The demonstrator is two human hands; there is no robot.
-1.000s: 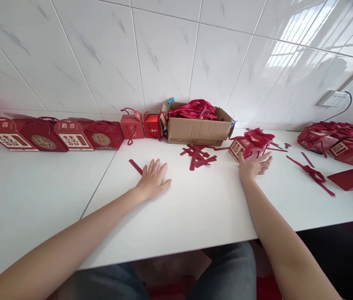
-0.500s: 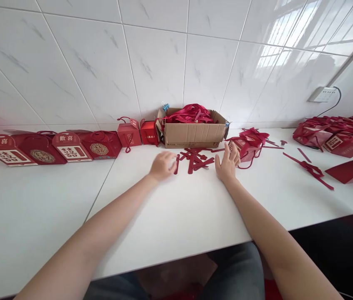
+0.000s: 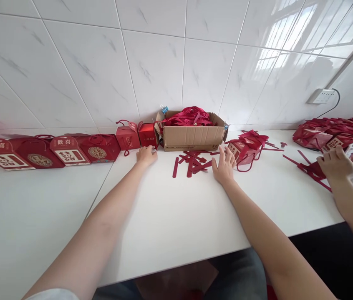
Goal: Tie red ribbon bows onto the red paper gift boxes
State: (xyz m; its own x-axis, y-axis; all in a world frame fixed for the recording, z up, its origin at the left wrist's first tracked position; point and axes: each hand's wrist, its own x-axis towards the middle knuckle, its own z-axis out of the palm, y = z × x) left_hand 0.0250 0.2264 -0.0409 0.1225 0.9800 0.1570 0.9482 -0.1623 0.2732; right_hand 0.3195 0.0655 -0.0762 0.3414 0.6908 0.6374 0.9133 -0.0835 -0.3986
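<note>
My left hand (image 3: 147,157) rests on the white table with its fingers curled, in front of a small bright-red gift box (image 3: 147,135). A small dark bit shows by its fingertips, too small to make out. With fingers spread, my right hand (image 3: 224,167) lies against the left side of a red gift box (image 3: 248,151) tied with a ribbon bow and a cord handle. Between my hands, dark-red flat strips (image 3: 190,166) lie in a loose pile, one strip (image 3: 175,167) apart at its left.
Behind the strips stands a cardboard box (image 3: 193,136) full of red ribbons (image 3: 190,116). Several larger red gift boxes (image 3: 71,151) line the wall at left. At right, another person's hand (image 3: 339,163) handles a red box near many bowed boxes (image 3: 345,129).
My left hand has moved left from the strips to the small red box. My right hand has stayed by the bowed box. Another person's hands have come into view at right.
</note>
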